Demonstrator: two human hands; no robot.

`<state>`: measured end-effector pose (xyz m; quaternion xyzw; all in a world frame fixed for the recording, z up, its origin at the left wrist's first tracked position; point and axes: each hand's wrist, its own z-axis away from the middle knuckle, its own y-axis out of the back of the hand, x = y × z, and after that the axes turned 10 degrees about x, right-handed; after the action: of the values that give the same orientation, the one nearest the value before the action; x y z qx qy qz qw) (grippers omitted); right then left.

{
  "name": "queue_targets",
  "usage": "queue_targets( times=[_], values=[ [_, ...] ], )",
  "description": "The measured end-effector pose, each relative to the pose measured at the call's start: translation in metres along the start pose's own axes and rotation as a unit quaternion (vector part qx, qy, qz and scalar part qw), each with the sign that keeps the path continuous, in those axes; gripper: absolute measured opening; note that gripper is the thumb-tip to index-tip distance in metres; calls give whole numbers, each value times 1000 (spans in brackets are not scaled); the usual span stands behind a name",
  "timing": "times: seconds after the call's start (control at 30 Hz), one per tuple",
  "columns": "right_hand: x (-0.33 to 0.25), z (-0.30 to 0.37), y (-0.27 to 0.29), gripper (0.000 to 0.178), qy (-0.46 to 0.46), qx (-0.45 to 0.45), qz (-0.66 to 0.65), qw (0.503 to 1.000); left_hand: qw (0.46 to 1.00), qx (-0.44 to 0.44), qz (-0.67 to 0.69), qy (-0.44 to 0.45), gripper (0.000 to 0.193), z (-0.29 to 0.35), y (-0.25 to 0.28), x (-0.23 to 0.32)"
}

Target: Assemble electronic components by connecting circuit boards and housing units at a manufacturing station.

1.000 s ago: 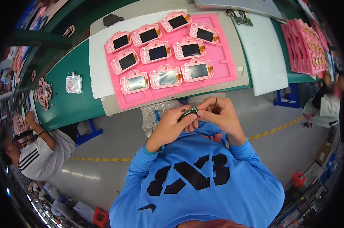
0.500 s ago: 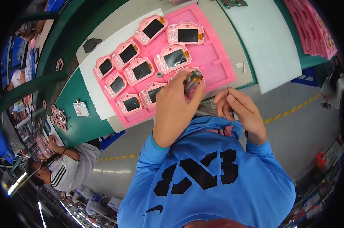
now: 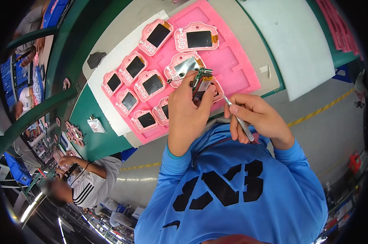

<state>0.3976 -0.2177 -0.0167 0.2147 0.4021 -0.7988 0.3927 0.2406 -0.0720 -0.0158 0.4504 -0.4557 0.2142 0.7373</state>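
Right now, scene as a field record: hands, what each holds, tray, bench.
left hand: holds a small green circuit board with an orange flex strip, over the tray's near edge
right hand: grips metal tweezers, tips pointing toward the board
tray: pink, recessed pockets, sits on a white sheet
units: pink-framed screen modules fill most pockets; the pockets at right are bare
bench: green top, small clear bag at its left
nearby: another person in a striped top, lower left

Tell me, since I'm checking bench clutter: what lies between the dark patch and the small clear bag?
In the head view, between the dark patch and the small clear bag lies only bare green table and the white mat's edge.
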Motion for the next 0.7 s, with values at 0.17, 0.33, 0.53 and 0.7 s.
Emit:
queue_targets(
  times=[0.17, 0.33, 0.53, 0.7],
  values=[
    [3, -7, -6, 28, -16, 0, 2, 1000, 1000, -21, -5, 17, 43, -2, 5, 4],
    [10, -11, -10, 29, -3, 19, -24, 1000, 999, -32, -1, 15, 38, -3, 7, 2],
    [16, -14, -11, 31, 14, 26, -18, 999, 1000, -25, -2, 1, 37, -2, 6, -1],
    [19, -14, -12, 31, 27, 28, -18, 999, 1000, -27, -4, -1, 36, -3, 5, -2]
  ],
)
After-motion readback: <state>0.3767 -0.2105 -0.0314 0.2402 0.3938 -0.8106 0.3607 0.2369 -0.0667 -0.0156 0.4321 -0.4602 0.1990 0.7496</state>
